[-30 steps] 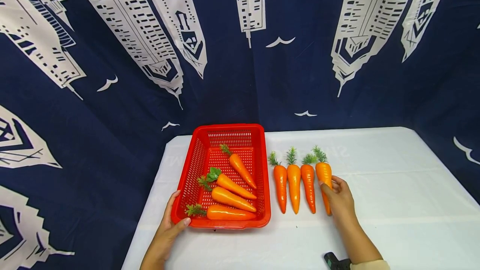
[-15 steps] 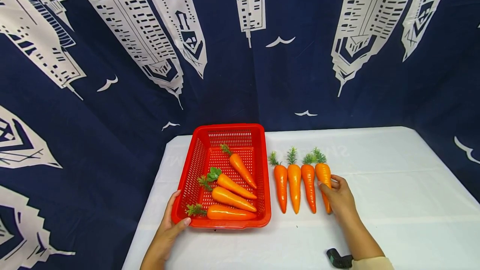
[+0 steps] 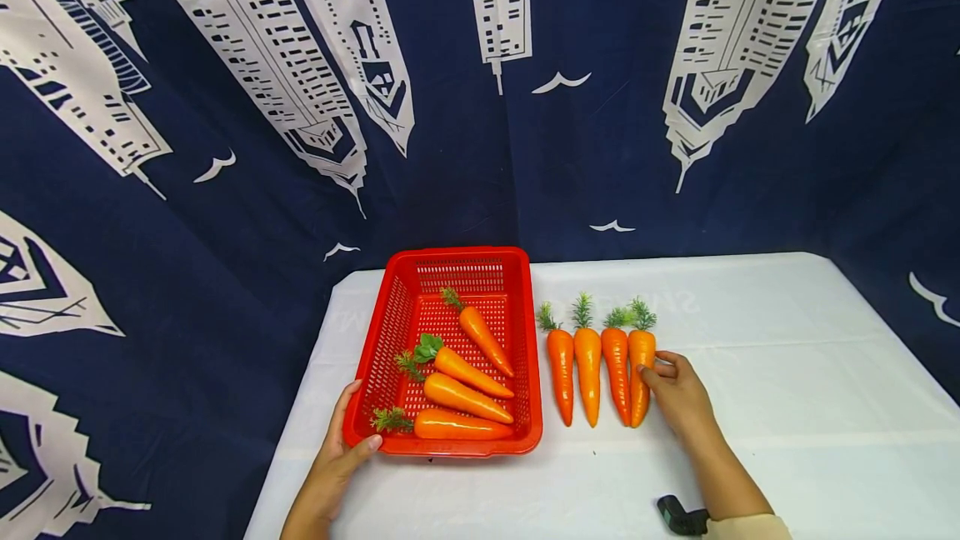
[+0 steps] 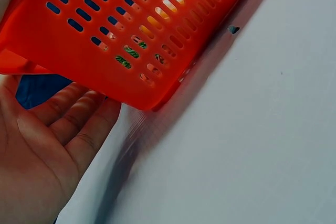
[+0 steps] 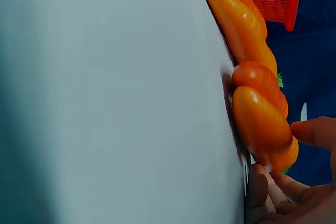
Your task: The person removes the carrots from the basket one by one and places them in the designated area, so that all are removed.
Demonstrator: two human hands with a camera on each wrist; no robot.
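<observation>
A red plastic basket (image 3: 534,357) with slotted walls stands on the white table, several orange carrots with green tops inside it. At its near left corner my left hand (image 3: 328,473) grips the rim, thumb on top and fingers against the outside; the left wrist view shows those fingers (image 4: 84,124) below the rim. Right of the basket, several more carrots lie side by side, leaves pointing away from me. My right hand (image 3: 681,398) holds the rightmost carrot (image 3: 643,348) between thumb and fingers. In the right wrist view this carrot (image 5: 260,121) lies against its redder neighbour (image 5: 257,77).
White cloth covers the table (image 3: 810,357). Behind it hangs a dark blue curtain (image 3: 600,157) printed with white buildings and birds. A small black device (image 3: 681,515) shows beside the right sleeve (image 3: 746,527).
My right hand has slid the rightmost carrot left, closing the gap to its neighbour and straightening it into line with the row. The left hand and basket have stayed put.
</observation>
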